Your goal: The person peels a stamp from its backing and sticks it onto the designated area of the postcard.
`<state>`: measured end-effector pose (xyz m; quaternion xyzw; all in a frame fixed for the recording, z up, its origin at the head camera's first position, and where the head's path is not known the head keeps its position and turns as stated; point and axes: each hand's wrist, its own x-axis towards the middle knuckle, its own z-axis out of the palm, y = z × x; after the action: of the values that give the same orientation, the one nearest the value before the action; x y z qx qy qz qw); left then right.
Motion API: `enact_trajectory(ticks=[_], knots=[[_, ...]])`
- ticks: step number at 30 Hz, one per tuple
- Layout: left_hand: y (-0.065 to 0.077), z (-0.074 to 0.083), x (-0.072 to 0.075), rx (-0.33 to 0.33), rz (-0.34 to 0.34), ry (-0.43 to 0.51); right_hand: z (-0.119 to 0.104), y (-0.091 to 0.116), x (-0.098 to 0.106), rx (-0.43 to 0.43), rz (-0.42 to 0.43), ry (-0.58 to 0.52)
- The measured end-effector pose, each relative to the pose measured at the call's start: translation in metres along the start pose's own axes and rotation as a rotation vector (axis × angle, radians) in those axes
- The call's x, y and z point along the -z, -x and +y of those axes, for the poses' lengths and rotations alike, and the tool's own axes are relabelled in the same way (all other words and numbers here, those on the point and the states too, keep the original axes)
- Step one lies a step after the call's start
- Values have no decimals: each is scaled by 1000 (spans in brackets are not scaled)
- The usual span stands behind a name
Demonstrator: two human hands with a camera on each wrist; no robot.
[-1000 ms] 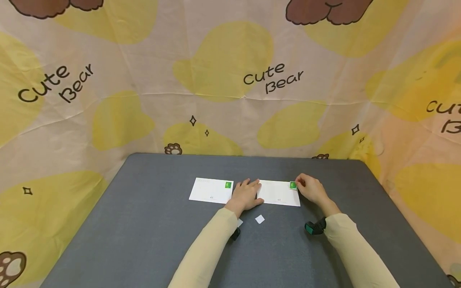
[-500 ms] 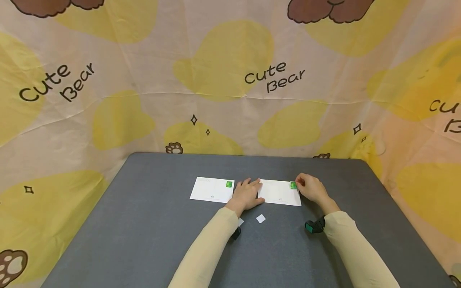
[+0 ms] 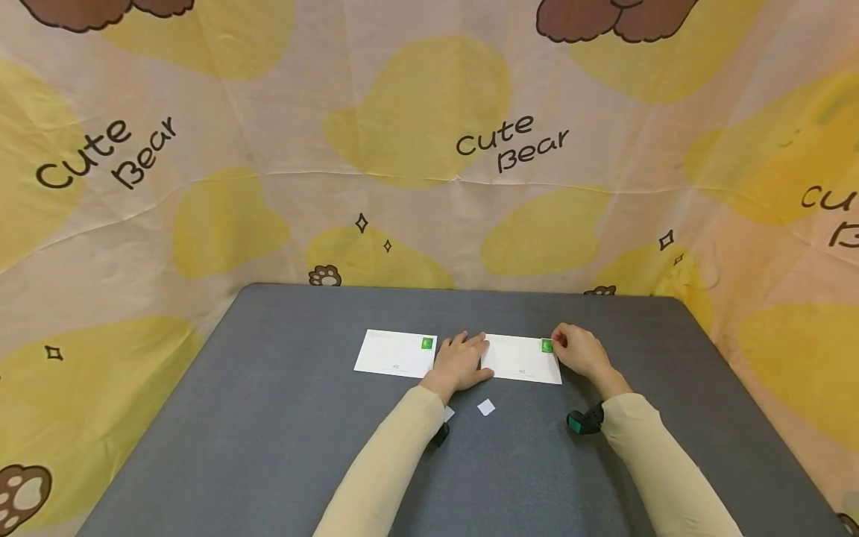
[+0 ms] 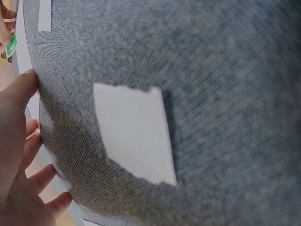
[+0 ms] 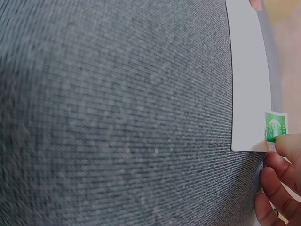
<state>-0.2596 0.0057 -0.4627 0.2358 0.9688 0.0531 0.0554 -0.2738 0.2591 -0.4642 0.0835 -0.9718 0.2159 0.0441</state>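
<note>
My left hand [image 3: 459, 362], fingers spread, rests on the left end of a white envelope [image 3: 517, 359]. At that envelope's top right corner, my right hand [image 3: 582, 352] pinches a green stamp [image 5: 274, 127] between thumb and fingers by its right edge. The stamp overlaps the envelope's corner in the head view, and its white border shows in the right wrist view. Left of my left hand lies a second envelope [image 3: 392, 355], with a similar green stamp [image 3: 426, 343] in its top right corner.
Two small white paper squares lie on the grey table [image 3: 268, 418] in front of the envelopes. One square [image 3: 486, 407] is fully in view; the other square [image 4: 136, 134] is beside my left wrist, partly hidden in the head view. A patterned cloth [image 3: 403, 149] hangs behind the table.
</note>
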Motion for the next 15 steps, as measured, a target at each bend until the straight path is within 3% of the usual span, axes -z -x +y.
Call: enact_trajectory(ticks=[15], knots=[[-1, 1, 0, 9, 2, -6, -1, -1, -5, 12, 12, 17]])
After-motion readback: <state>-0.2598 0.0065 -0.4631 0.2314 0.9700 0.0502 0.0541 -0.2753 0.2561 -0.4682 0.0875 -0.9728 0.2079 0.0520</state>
